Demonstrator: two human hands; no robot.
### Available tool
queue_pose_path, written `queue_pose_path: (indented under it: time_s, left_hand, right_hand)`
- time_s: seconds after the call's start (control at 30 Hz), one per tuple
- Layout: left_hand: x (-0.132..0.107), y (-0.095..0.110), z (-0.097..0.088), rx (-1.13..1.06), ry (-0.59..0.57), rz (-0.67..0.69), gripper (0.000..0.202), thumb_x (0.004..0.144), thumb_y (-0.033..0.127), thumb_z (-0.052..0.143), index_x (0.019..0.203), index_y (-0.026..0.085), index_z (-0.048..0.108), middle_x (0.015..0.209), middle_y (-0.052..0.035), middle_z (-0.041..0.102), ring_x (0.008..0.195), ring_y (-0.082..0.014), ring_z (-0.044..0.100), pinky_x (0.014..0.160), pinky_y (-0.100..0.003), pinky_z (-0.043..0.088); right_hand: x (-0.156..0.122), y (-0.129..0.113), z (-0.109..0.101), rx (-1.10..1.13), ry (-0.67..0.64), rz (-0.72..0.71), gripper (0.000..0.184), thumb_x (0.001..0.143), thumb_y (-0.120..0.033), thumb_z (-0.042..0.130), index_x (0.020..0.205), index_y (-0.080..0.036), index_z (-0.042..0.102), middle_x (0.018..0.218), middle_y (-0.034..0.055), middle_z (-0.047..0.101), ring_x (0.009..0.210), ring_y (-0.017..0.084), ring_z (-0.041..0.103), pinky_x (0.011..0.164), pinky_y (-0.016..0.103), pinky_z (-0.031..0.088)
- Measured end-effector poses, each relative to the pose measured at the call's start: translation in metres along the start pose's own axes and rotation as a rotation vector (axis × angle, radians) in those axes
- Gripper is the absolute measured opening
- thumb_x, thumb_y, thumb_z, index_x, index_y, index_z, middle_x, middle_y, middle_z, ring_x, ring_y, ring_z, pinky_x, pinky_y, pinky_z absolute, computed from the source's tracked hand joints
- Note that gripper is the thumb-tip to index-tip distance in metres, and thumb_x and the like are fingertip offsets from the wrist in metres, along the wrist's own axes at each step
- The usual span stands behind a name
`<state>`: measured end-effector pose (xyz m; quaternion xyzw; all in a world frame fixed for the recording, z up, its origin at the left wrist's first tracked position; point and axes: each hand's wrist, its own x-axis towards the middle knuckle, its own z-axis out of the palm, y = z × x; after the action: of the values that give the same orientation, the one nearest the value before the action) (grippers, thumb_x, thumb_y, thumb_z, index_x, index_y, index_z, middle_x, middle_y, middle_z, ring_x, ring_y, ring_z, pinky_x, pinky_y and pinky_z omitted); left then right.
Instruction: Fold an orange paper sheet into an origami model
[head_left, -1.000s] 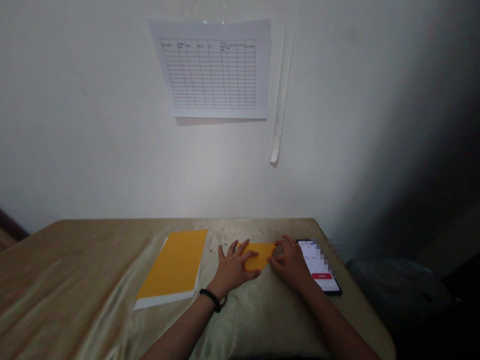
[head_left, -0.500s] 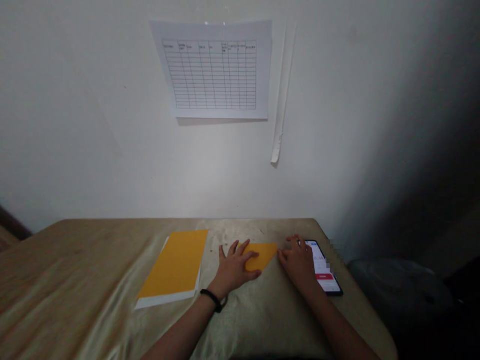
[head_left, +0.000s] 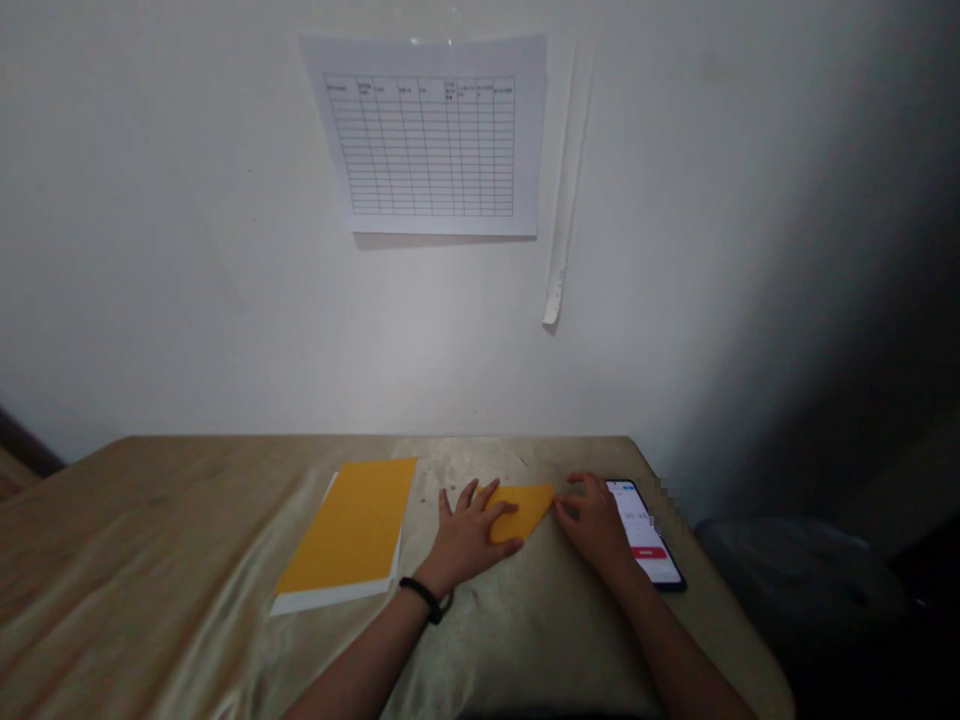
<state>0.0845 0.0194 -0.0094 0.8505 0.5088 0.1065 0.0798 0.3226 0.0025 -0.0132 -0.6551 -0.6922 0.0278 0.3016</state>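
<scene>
A folded piece of yellow paper point(head_left: 531, 508) lies on the cloth-covered table, with a pointed corner toward the right. Over its left part rests my left hand point(head_left: 466, 535), fingers spread and pressing it flat; a black band circles that wrist. My right hand point(head_left: 600, 525) is at the paper's right corner, its thumb and a fingertip drawn together on the tip. The exact grip there is small and partly hidden. Beside that hand lies a phone point(head_left: 651, 553) with a lit screen, partly covered by the hand.
To the left, a yellow sheet point(head_left: 349, 525) lies on white paper point(head_left: 330, 598). The table cover point(head_left: 187, 540) is beige and wrinkled. A printed chart point(head_left: 431, 150) and a loose white strip point(head_left: 556, 290) are on the wall behind. A dark bag-like shape point(head_left: 795, 575) stands right of the table.
My right hand has shifted slightly left, its fingers closing in on the paper's corner. More of the phone's screen shows. My left hand and the paper stay in place.
</scene>
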Motion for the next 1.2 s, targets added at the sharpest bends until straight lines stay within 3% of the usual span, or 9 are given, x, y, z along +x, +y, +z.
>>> queue_pose_path:
  time_s: [0.2, 0.33, 0.73, 1.2]
  left_hand:
    - [-0.001, -0.002, -0.004, -0.001, -0.038, 0.011, 0.053, 0.085, 0.07, 0.055, 0.133, 0.048, 0.054, 0.161, 0.0022, 0.032, 0.147, -0.0396, 0.022, 0.109, -0.078, 0.003]
    - [-0.001, -0.004, -0.009, 0.0, -0.071, 0.024, 0.043, 0.094, 0.063, 0.046, 0.135, 0.051, 0.051, 0.16, 0.0047, 0.034, 0.148, -0.0372, 0.023, 0.111, -0.076, 0.005]
    - [0.001, -0.005, -0.005, 0.009, -0.048, 0.007, 0.044, 0.091, 0.059, 0.055, 0.134, 0.053, 0.051, 0.16, 0.0052, 0.035, 0.147, -0.0371, 0.024, 0.111, -0.076, 0.004]
    - [0.002, -0.008, 0.0, 0.015, -0.022, 0.03, 0.045, 0.091, 0.055, 0.057, 0.135, 0.052, 0.051, 0.16, 0.0046, 0.034, 0.147, -0.0378, 0.025, 0.109, -0.078, 0.004]
  right_hand:
    - [-0.001, -0.001, 0.0, 0.001, -0.053, -0.016, 0.018, 0.086, -0.026, 0.062, 0.089, -0.026, 0.08, 0.123, 0.0105, 0.059, 0.119, 0.028, 0.051, 0.101, 0.041, 0.043]
    - [0.0, -0.002, -0.001, 0.006, -0.079, -0.046, 0.018, 0.086, -0.026, 0.062, 0.088, -0.027, 0.08, 0.121, 0.0099, 0.06, 0.118, 0.028, 0.051, 0.1, 0.041, 0.043]
    - [-0.008, -0.017, -0.007, 0.056, -0.197, -0.327, 0.02, 0.08, -0.017, 0.063, 0.086, -0.027, 0.079, 0.128, 0.0057, 0.06, 0.133, 0.026, 0.041, 0.11, 0.045, 0.034]
    - [-0.014, -0.024, -0.009, 0.197, -0.286, -0.451, 0.018, 0.082, -0.02, 0.067, 0.089, -0.03, 0.079, 0.13, 0.0028, 0.059, 0.138, 0.025, 0.037, 0.117, 0.046, 0.027]
